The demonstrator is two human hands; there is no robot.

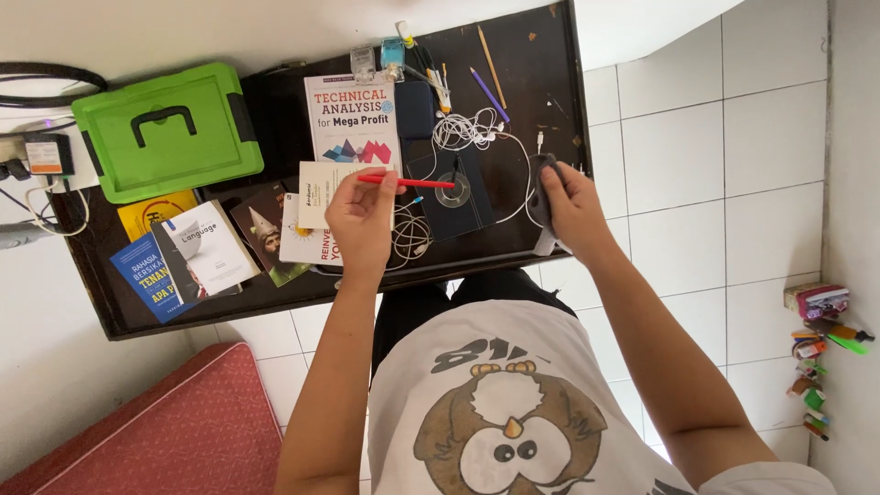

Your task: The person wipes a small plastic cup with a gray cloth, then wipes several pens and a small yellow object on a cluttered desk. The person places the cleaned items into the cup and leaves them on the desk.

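Over the dark desk (550, 55) we pinch a red pen (408, 181) in our left hand (362, 220), its long axis lying crosswise and pointing toward our right hand (573, 202), which is closed around a grey cloth (541, 197) near the desk's edge.

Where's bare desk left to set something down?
Bare dark desk runs along the right edge, right of the purple pencil. Less below the green case. The middle is crowded: books, white cables, both hands.
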